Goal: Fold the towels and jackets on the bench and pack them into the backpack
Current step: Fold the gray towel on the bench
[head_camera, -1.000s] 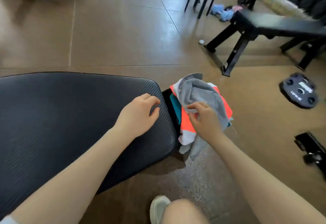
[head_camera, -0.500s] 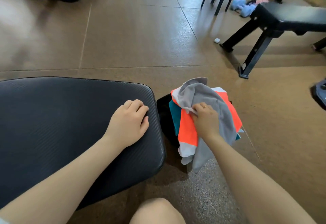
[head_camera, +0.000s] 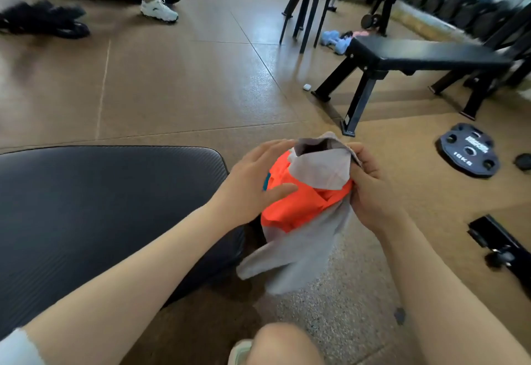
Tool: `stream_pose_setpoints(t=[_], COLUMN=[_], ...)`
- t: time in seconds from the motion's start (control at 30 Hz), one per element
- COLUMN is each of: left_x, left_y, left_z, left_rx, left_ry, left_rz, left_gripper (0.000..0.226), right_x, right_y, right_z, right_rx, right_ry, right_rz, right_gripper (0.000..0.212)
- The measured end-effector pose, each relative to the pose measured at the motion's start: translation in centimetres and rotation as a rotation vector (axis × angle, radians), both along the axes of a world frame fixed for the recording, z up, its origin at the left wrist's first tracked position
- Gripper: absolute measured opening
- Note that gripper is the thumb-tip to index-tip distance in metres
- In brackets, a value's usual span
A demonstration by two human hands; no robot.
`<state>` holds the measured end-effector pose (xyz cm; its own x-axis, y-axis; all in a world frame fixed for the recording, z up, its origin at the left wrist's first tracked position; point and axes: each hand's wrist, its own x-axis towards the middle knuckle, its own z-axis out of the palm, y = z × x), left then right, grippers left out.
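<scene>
- Half a second ago the left hand (head_camera: 253, 183) lay curled on the bench (head_camera: 109, 206); now it has come off the pad and rests with straight, spread fingers against the orange jacket (head_camera: 298, 206) at frame centre.
- The right hand (head_camera: 370, 186), earlier pinching the grey towel (head_camera: 319, 169) from above, now grips its upper fold with curled fingers on the bundle's right side.
- The bundle seems to have risen; the towel's tail hangs toward the lower centre.
- The backpack is hidden, apart from perhaps a dark sliver under the bundle, so I judge the packing unfinished.
- The bench pad shows no clothes left on it.
- Readable writing: "10KG" on the weight plate (head_camera: 468, 153) at right; its other lettering is too blurred.
</scene>
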<state>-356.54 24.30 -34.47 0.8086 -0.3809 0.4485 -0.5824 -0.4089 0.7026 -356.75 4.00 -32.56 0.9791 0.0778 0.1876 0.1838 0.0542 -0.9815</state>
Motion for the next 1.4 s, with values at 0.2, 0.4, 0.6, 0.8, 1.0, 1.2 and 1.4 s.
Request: stream_pose_setpoints(t=[0.2, 0.4, 0.6, 0.8, 1.0, 1.2, 1.4], left_x=[1.2, 1.7, 3.1, 6.4, 1.6, -2.0, -5.4], left_y=[-2.7, -1.4, -0.1, -3.0, -3.2, -0.5, 3.9], left_z=[-1.0, -4.2, -4.1, -2.3, 0.7, 3.4, 6.1], left_rx=[-0.063, 0.143, 0.03, 0.01, -0.436, -0.089, -0.616], left_ry=[0.293, 0.22, 0.202, 0.368, 0.564, 0.36, 0.565], left_rz=[-0.041, -0.01, 0.318, 0.354, -0.138, 0.037, 0.128], left_gripper=[0.043, 0.03, 0.015, 0.034, 0.033, 0.019, 0.003], right_x=[-0.7, -1.3, 1.2, 0.9, -0.3, -1.8, -2.5], right_y=[1.4, 1.7, -0.9, 0.0, 0.5, 4.0, 6.5], right_z=[-2.5, -6.5, -5.8, -1.2, 1.6, 2.3, 0.9], right_rx=[-0.174, -0.262, 0.022, 0.101, -0.048, -0.18, -0.006], right_ry=[0.024, 0.134, 0.297, 0.24, 0.123, 0.021, 0.13], right_rz=[-0.115, -0.022, -0.232, -0.028, 0.059, 0.068, 0.309], right_gripper=[0.021, 0.024, 0.026, 0.036, 0.032, 0.018, 0.025])
